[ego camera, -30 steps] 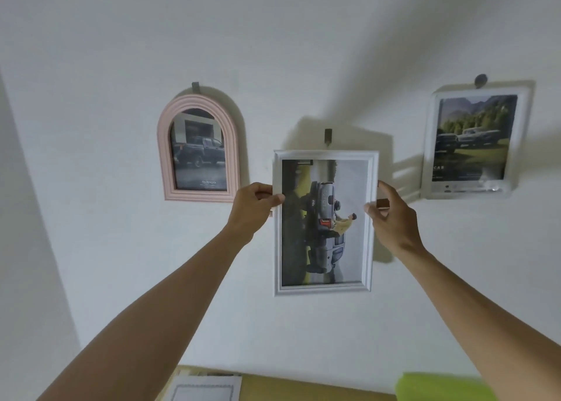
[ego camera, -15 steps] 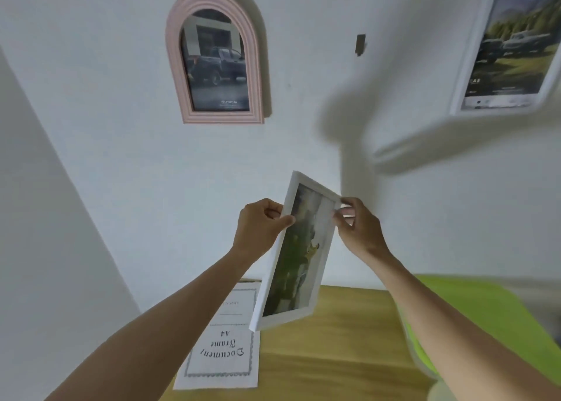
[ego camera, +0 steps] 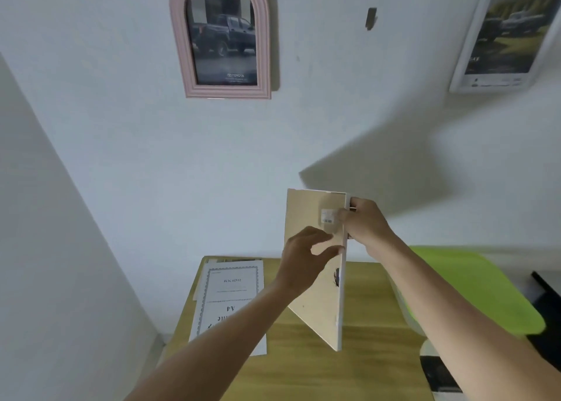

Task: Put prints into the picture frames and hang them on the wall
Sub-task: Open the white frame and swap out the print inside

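I hold a white picture frame (ego camera: pixel 318 306) upright over the table, turned so its beige backing board faces me. My right hand (ego camera: pixel 365 226) grips its upper right edge. In front of the backing hovers my left hand (ego camera: pixel 302 259), fingers loosely curved, thumb and fingertips near a small white tab (ego camera: pixel 328 216); it grips nothing. On the wall hang a pink arched frame (ego camera: pixel 264 36) with a dark truck print and a white frame (ego camera: pixel 464 77) with a landscape car print. Between them a bare wall hook (ego camera: pixel 371 18) sticks out.
A wooden table (ego camera: pixel 303 373) stands against the wall below. On it lies a printed A4 frame insert sheet (ego camera: pixel 230 291) on top of other sheets. A lime-green object (ego camera: pixel 470 288) sits at the right, with a dark item (ego camera: pixel 546 285) beyond it.
The frame came off the wall hook, dropped toward the table and turned round, so its back now faces me. My left hand let go of the left edge and moved in front of the backing.
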Motion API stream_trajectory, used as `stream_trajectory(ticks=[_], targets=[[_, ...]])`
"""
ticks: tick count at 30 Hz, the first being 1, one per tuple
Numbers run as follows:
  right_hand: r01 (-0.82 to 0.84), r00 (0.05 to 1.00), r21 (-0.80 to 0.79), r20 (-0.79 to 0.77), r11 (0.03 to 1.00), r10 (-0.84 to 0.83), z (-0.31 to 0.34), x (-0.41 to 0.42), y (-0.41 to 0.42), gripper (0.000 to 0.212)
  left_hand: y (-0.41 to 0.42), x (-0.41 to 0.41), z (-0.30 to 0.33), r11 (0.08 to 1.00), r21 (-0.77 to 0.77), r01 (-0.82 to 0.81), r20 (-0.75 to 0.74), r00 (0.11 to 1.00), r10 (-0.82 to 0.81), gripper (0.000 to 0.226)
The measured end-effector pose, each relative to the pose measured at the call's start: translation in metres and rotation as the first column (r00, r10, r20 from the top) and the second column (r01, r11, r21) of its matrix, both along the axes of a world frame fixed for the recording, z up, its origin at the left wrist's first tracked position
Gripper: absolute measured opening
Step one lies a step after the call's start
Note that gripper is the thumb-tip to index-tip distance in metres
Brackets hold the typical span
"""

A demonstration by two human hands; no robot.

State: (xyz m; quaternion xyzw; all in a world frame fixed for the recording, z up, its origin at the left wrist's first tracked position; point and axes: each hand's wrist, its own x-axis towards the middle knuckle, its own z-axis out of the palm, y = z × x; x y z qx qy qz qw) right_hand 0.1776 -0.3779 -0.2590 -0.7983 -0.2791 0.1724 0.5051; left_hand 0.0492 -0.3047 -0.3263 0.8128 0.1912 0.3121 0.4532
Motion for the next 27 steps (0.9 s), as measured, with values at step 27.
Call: stream_trajectory(ticks=[27], targets=[[-0.102, 0.96, -0.384, -0.281, 0.918, -0.011, -0.189, 0.079, -0.011, 0.028, 0.08, 0.002, -0.14, 0.748, -0.493, -0.445, -0.511, 0.844, 0.165, 0.065]])
